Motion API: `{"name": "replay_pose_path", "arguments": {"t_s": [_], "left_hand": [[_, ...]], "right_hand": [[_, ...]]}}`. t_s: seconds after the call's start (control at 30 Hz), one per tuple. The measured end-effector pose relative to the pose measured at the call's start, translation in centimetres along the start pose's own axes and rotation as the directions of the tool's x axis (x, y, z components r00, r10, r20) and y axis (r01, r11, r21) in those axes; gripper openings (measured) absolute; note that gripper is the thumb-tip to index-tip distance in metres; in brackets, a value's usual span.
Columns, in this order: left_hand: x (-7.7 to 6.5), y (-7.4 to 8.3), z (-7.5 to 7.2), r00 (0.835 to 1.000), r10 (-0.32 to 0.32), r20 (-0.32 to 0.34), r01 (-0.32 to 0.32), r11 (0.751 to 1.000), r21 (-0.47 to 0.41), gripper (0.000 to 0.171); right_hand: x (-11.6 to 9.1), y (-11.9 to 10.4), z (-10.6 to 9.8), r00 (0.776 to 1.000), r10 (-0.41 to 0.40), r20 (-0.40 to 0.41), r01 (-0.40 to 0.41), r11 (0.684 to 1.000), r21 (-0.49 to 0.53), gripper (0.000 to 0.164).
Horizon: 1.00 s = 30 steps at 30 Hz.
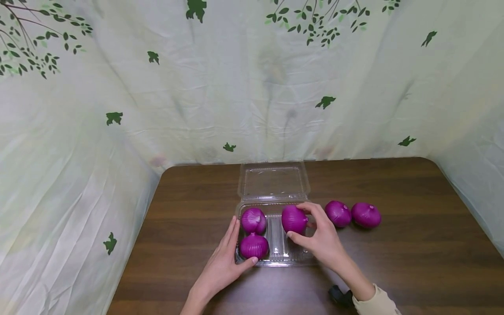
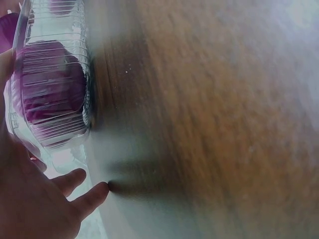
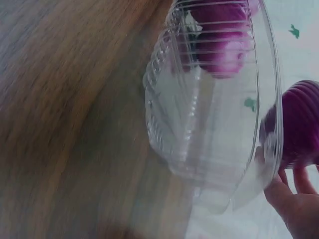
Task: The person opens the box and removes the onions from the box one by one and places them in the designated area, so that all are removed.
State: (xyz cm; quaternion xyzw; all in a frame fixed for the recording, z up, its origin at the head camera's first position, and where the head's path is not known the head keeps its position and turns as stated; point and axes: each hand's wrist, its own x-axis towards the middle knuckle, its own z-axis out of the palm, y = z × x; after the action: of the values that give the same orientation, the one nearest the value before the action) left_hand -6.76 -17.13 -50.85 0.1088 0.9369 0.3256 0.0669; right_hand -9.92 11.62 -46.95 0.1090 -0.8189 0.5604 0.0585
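Observation:
A clear plastic clamshell container (image 1: 276, 262) lies with its lid folded back. Two purple onions, a rear one (image 1: 253, 220) and a front one (image 1: 253, 246), sit in its left half. My left hand (image 1: 222, 262) rests along the container's left side with fingers straight, its thumb at the front rim near the front onion. In my right hand (image 1: 320, 236), a third purple onion (image 1: 294, 219) is held between thumb and fingers over the container's right half. The right wrist view shows this held onion (image 3: 299, 124) at rim height, above the container floor.
Two more purple onions, one nearer (image 1: 337, 214) and one farther right (image 1: 366, 215), lie right of the container on the wooden table (image 1: 425, 245). The open lid (image 1: 274, 181) reaches the table's back edge by the leaf-patterned curtain (image 1: 252, 87). A black object (image 1: 339, 296) is by the right wrist.

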Motion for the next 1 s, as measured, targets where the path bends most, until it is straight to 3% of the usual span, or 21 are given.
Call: {"name": "replay_pose_path", "arguments": {"t_s": [0.23,0.43,0.7,0.83,1.0], "left_hand": [[-0.1,0.1,-0.1,1.000,-0.011,0.007,0.011,1.000,0.002,0.108],[-0.1,0.1,-0.1,1.000,-0.007,0.005,0.007,1.000,0.007,0.108],[-0.1,0.1,-0.1,1.000,-0.011,0.008,0.011,1.000,0.001,0.109],[-0.1,0.1,-0.1,1.000,-0.018,0.013,0.018,1.000,-0.001,0.109],[-0.1,0.2,-0.1,1.000,-0.025,0.007,0.025,1.000,0.007,0.109]], "right_hand": [[-0.5,-0.2,-1.2,1.000,-0.003,-0.019,0.003,1.000,0.019,0.066],[-0.9,-1.7,-2.7,0.999,-0.024,-0.042,0.022,0.999,-0.049,0.064],[-1.7,-3.7,-5.0,0.990,-0.122,-0.069,0.113,0.986,-0.126,0.062],[-2.1,-2.8,-5.9,0.988,-0.133,-0.084,0.119,0.981,-0.150,0.065],[-2.3,-0.1,-6.8,0.987,-0.123,-0.101,0.104,0.979,-0.173,0.072]]}}
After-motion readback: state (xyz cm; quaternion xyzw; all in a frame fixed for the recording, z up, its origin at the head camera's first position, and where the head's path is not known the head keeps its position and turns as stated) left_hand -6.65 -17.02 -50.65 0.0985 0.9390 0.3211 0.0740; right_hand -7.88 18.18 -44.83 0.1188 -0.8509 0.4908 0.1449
